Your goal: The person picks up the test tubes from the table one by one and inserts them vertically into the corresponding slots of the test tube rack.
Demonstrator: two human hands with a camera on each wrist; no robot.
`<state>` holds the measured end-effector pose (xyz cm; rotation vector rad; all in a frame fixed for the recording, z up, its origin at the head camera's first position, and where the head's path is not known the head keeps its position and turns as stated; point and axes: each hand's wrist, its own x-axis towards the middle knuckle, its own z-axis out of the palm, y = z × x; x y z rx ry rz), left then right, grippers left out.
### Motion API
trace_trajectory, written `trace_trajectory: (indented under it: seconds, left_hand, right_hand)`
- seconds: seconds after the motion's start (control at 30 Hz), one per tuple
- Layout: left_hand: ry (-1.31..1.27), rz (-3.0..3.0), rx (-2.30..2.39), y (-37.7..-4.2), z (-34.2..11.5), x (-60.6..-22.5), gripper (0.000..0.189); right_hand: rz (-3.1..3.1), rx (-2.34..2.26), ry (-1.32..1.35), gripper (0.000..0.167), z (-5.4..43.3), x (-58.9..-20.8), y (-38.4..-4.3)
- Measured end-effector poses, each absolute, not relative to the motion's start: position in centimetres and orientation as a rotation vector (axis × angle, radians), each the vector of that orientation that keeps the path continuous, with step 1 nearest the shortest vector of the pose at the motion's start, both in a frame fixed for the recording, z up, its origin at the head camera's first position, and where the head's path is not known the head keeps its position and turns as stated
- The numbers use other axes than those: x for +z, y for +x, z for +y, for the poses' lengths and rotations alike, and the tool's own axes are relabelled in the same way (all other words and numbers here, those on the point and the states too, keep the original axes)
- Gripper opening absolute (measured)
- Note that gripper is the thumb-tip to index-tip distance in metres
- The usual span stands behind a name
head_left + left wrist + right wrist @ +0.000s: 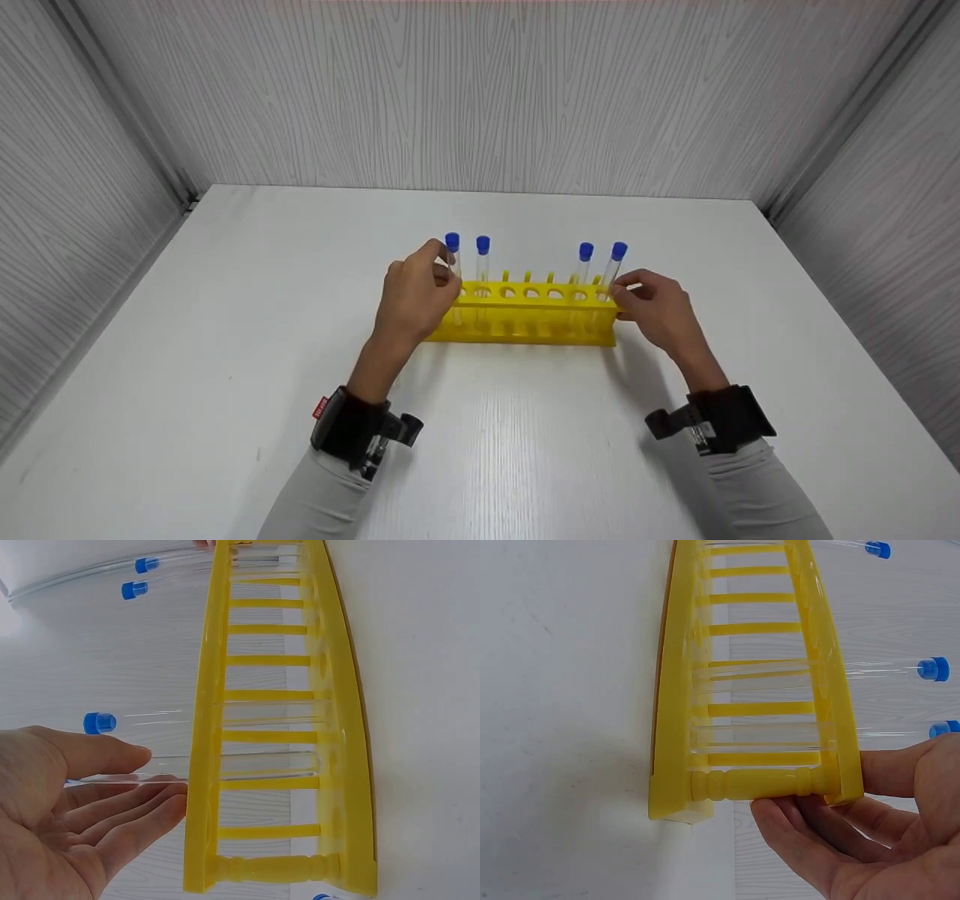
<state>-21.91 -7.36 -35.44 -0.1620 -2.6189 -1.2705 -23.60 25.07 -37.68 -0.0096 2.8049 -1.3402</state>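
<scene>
A yellow test tube rack (525, 337) stands on the white table, with one row of round holes along its top. Two blue-capped test tubes stand towards its left end, and two more, leaning slightly, at its right end. My left hand (412, 292) pinches the leftmost test tube (169, 765) between thumb and fingers, just above the rack's top bar. With my right hand (656, 307) I grip the rack's right end, thumb by the top plate and fingers under it beside the end post (757, 784). Between the pairs, several holes hold no tube.
A white table (525, 435) carries the rack, with grey wood-grain panels (480, 97) at the back and both sides. A bit of blue (321, 897) shows at the bottom edge of the left wrist view. Black straps with cameras sit on both wrists.
</scene>
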Motion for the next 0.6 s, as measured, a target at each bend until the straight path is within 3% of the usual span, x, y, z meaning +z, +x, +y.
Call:
trace_trajectory:
  seconds: [0.6]
  left_hand:
    - [-0.164, -2.661, -1.200, -21.94, -7.45, -35.48, 0.014]
  right_hand:
    - [2.801, -1.334, 0.014, 0.036, 25.05, -37.68, -23.62]
